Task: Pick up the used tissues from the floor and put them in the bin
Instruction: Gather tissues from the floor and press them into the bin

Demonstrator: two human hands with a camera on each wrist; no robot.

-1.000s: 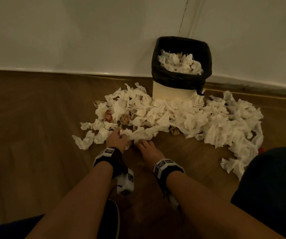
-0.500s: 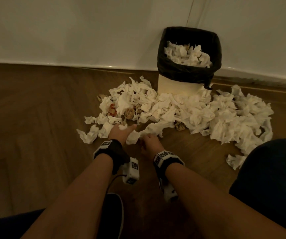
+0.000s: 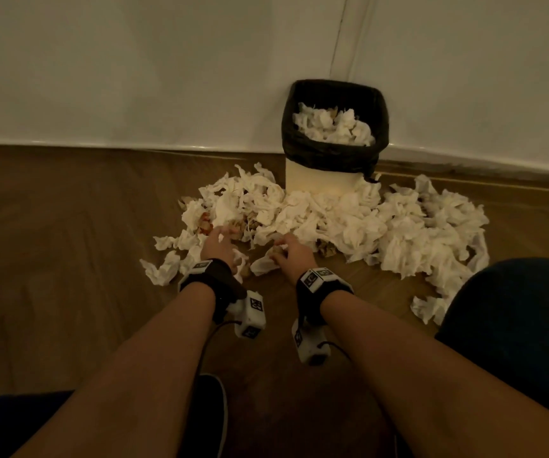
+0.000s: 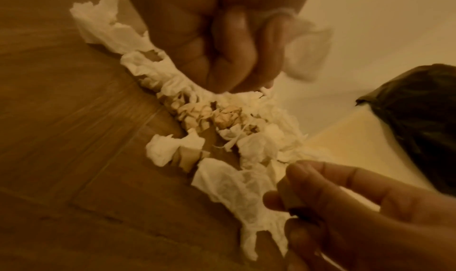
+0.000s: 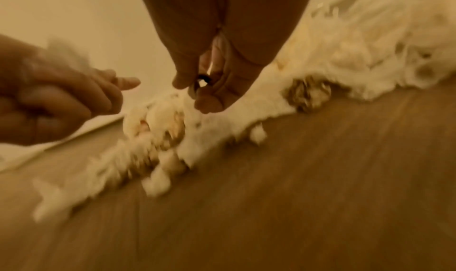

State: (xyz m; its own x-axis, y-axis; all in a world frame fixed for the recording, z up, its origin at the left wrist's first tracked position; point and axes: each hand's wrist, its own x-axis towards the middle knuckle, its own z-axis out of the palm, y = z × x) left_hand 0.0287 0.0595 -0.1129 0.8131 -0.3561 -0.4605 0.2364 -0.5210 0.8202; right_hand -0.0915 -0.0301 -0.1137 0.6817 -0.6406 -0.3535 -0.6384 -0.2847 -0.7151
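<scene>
Left hand (image 3: 219, 246) and right hand (image 3: 291, 257) are seen closed on tissue at the near edge of the tissues (image 3: 349, 223) heaped on the floor (image 3: 51, 242).

In the head view, both hands are held low over the heap, and the bin (image 3: 334, 140), lined with a black bag and part filled with tissues, is stood against the wall (image 3: 167, 67) just behind the heap. In the left wrist view, the left hand's fingers (image 4: 237, 60) are curled round a blurred white tissue (image 4: 306, 46), while a small brownish scrap (image 4: 287, 197) is pinched by the right hand. In the right wrist view, heavily blurred, the right thumb and fingers are pressed together.
</scene>
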